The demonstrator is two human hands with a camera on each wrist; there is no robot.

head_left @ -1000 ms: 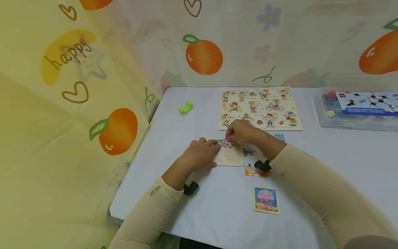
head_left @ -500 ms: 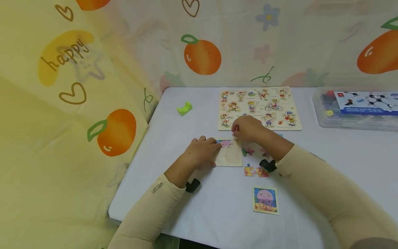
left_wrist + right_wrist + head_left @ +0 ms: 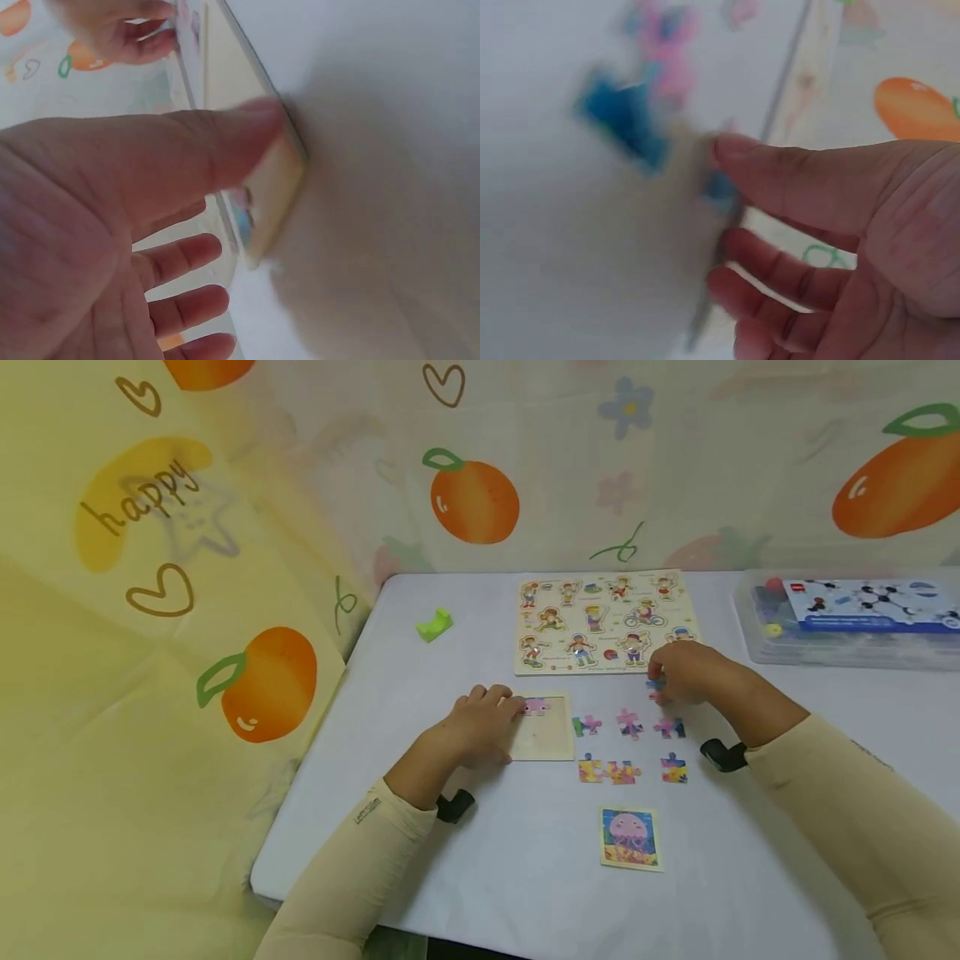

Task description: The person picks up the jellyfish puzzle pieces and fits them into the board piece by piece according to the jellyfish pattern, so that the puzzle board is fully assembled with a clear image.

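Observation:
A small wooden puzzle tray (image 3: 543, 735) lies on the white table with pink-and-blue pieces (image 3: 537, 707) along its far edge. My left hand (image 3: 480, 725) rests at the tray's left side, its thumb (image 3: 232, 135) over the near edge and its other fingers at the far corner. To the right, my right hand (image 3: 690, 672) pinches a blue-and-pink jigsaw piece (image 3: 656, 690); in the right wrist view its thumb (image 3: 780, 169) overlaps that piece. Several loose jigsaw pieces (image 3: 630, 723) lie in rows between the hands. Nearer me is a jellyfish picture card (image 3: 630, 838).
Behind the tray lies a larger wooden board (image 3: 600, 622) with cartoon children. A clear plastic box (image 3: 847, 647) stands at the back right, and a green curved block (image 3: 435, 625) at the back left. Fruit-print cloth (image 3: 555, 468) hangs behind the table.
My right hand has moved away from the tray, rightward to a loose piece at the back of the rows. The left hand has stayed at the tray. The head view has shifted slightly.

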